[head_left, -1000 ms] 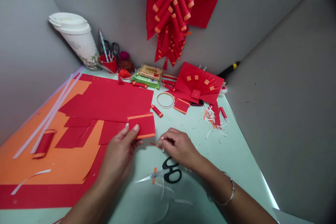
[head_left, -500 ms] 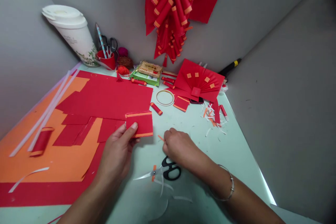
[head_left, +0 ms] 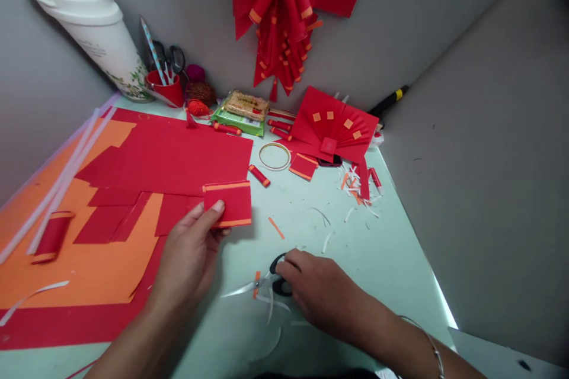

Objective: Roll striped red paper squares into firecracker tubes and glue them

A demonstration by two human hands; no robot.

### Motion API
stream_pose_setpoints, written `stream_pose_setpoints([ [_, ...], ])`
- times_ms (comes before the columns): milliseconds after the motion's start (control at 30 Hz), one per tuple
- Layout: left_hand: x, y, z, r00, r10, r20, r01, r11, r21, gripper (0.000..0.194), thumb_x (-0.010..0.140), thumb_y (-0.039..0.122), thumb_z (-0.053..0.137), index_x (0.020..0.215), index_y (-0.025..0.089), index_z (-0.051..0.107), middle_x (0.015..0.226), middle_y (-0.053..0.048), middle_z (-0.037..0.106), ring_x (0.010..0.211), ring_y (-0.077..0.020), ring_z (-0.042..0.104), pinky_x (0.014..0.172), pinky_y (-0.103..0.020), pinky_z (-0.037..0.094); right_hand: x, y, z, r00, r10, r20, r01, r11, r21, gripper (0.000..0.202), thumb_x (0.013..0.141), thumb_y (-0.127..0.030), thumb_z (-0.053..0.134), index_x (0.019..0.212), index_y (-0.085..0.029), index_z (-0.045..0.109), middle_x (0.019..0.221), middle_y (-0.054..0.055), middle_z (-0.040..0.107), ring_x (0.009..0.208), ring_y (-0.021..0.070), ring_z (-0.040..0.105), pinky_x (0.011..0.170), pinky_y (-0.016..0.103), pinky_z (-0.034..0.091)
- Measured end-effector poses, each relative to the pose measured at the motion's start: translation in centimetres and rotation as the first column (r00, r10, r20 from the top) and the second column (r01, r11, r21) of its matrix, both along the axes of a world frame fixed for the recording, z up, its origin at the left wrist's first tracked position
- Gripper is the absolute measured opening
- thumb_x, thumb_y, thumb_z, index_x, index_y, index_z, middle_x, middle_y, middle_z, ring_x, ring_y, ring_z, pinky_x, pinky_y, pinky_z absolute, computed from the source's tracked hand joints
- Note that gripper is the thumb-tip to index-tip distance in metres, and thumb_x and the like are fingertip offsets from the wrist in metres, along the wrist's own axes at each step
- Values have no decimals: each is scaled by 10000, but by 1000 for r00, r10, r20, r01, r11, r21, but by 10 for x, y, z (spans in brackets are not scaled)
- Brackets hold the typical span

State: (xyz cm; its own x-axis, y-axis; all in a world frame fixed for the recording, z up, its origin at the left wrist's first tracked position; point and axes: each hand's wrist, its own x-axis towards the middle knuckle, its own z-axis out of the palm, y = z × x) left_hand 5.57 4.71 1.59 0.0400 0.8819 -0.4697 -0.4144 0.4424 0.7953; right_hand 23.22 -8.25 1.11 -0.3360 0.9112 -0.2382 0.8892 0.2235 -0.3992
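Note:
My left hand (head_left: 195,243) pinches a red paper piece (head_left: 233,204) with orange strips along its top and bottom edges, thumb in front. My right hand (head_left: 317,284) has its fingers closed at the black handles of the scissors (head_left: 281,288), which lie on the table with blades pointing left. A short orange strip (head_left: 256,285) lies by the scissors' pivot. Just above the right hand an orange strip (head_left: 276,228) rests on the table. Thin white offcuts (head_left: 273,305) lie beneath and beside the scissors.
Red sheets (head_left: 191,160) and orange paper (head_left: 146,219) cover the left side. A roll of tape (head_left: 274,156), a small red tube (head_left: 259,176) and a red paper fan (head_left: 335,127) are farther back. Paper scraps (head_left: 355,183) lie right. A tall white cup (head_left: 102,41) stands back left.
My right hand has moved down from the orange strip, now left on the table, to the scissors' handles. My left hand still holds the red paper piece. The view has shifted slightly.

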Motion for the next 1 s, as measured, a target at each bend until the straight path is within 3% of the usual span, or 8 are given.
stream_pose_setpoints([
  [167,-2,0,3,1000,14,8,-14,1000,11,246,588,241,896,725,164,706,655,28,625,619,-109,554,497,-151,517,4,-1,-7,996,-81,43,81,997,-8,286,863,-71,515,1109,-192,598,1001,71,648,754,213,625,573,304,396],
  [300,-5,2,7,999,27,24,-27,999,30,181,620,204,868,699,171,709,637,36,633,594,-100,550,490,-142,510,20,-11,2,906,-376,-192,363,926,-102,374,813,-100,573,1160,-235,604,1008,41,642,710,162,586,644,304,435],
  [400,-7,2,9,999,24,43,-26,999,35,139,648,198,849,715,180,729,651,38,664,606,-98,574,509,-139,517,29,-19,4,603,-669,-434,511,742,-434,376,759,-144,634,1123,-239,628,943,5,612,582,87,499,587,260,436],
  [500,-7,-2,8,995,-78,58,78,997,4,131,662,215,862,734,193,756,680,27,720,641,-109,625,577,-147,542,33,-21,-2,189,-842,-506,353,539,-765,379,719,-199,694,1095,-217,644,915,1,604,503,50,454,448,199,338],
  [667,-3,-19,5,807,-585,79,585,811,23,193,787,280,809,968,214,813,920,-43,818,867,-192,728,842,-252,561,17,-12,-11,-146,-842,-519,34,521,-853,361,695,-277,800,1017,-161,684,787,-4,613,466,36,436,379,172,240],
  [767,-1,-23,4,712,-699,70,696,715,70,219,834,289,767,1029,198,809,1015,-81,820,933,-234,740,857,-294,561,3,-5,-12,-137,-824,-549,-17,557,-831,320,715,-297,784,984,-156,684,745,-13,617,435,37,445,360,163,239],
  [867,-2,-17,8,811,-580,78,575,814,81,188,795,293,801,949,186,816,892,-73,831,810,-228,757,753,-280,581,-4,-8,-14,-30,-793,-609,157,598,-786,286,799,-362,741,1013,-189,661,790,-9,637,517,81,555,404,169,356],
  [1000,-9,-3,15,953,-291,88,286,956,64,135,709,254,863,812,189,804,795,-28,826,763,-204,756,667,-221,585,-11,-24,-24,577,-315,-753,241,947,-211,323,865,-445,732,1095,-225,683,1048,58,714,923,197,679,774,315,572],
])
